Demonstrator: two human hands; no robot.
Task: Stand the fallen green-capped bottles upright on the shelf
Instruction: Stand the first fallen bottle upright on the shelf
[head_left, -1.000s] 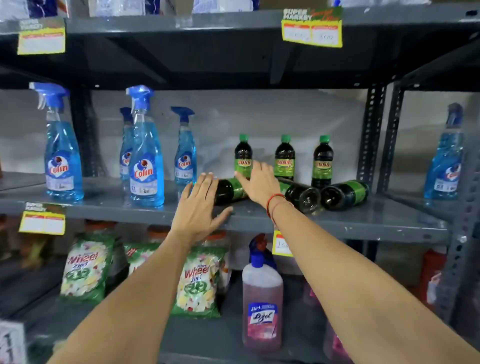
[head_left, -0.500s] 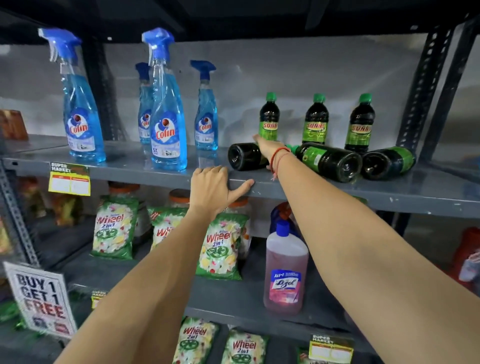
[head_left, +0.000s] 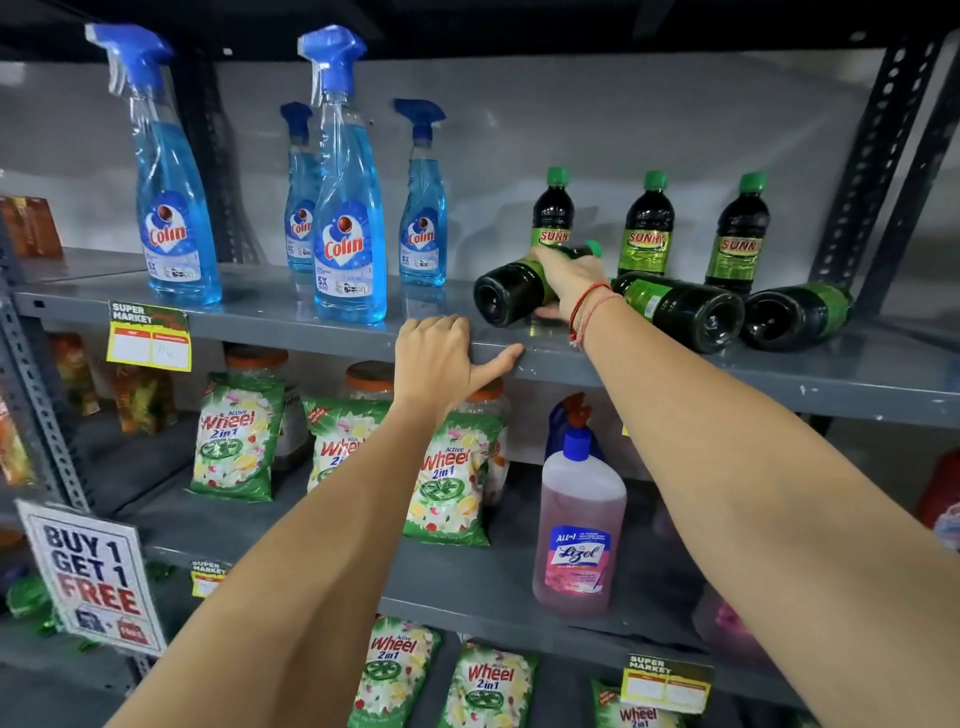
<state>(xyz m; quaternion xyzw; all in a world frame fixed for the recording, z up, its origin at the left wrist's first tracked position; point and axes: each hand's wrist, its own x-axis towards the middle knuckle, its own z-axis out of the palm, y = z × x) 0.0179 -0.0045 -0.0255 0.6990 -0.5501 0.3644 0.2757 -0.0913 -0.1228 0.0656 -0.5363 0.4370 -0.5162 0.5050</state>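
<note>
Three dark green-capped bottles lie on their sides on the grey shelf (head_left: 291, 325), bases toward me. My right hand (head_left: 569, 278) is wrapped around the leftmost fallen bottle (head_left: 506, 293), whose cap end tilts up toward the back. The middle fallen bottle (head_left: 685, 309) and the right fallen bottle (head_left: 795, 317) lie just right of my wrist. Behind them three like bottles stand upright: left (head_left: 553, 208), middle (head_left: 648, 223), right (head_left: 737, 234). My left hand (head_left: 441, 358) grips the shelf's front edge, fingers curled over it.
Several blue Colin spray bottles (head_left: 348, 208) stand on the same shelf to the left. Below are Wheel detergent packets (head_left: 447, 483) and a pink Lizol bottle (head_left: 579, 530). A perforated upright post (head_left: 867, 156) bounds the shelf at right. A "Buy 1 Get 1 Free" sign (head_left: 93, 577) stands lower left.
My right hand has closed round the leftmost fallen bottle and raised its cap end. My left hand dropped from the shelf top to grip the front edge. The view moved closer and lower.
</note>
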